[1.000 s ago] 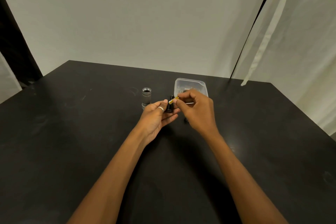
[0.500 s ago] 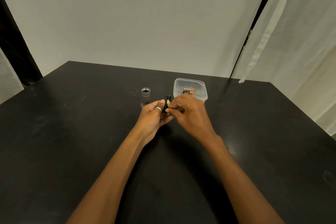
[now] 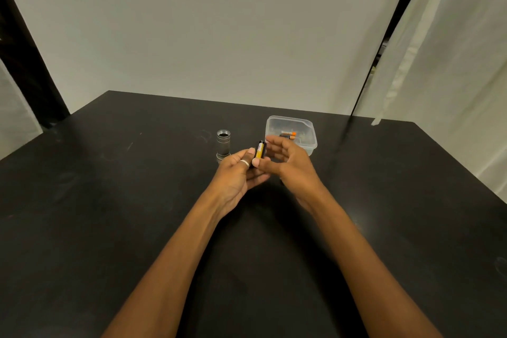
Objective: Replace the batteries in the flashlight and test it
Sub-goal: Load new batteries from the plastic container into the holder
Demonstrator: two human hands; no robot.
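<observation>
- From the head view, we see the left hand [image 3: 237,175] pinching a small black battery holder [image 3: 262,149], upright above the matt black table [image 3: 137,173]. A slim yellow battery [image 3: 259,150] sits along the side facing us.
- The right hand [image 3: 292,166] is just beside the holder with its fingers loosely spread and gripping nothing. It is blurred, so we cannot tell whether its thumb touches the holder's base.
- The short silver metal flashlight tube [image 3: 223,144] stands on end on the table, just left of the hands, with its dark open mouth facing up. No cap or head is on it.
- Behind the right hand sits a clear rectangular plastic tub [image 3: 288,118] holding orange-tipped batteries [image 3: 288,134].
- We judge the task about half done. The flashlight is open, its holder is out, and at least one cell is seated.
- We cannot see the holder's other slots, so more cells may be needed. The holder then has to slide into the tube, the flashlight has to be closed, and the light has to be tested.
</observation>
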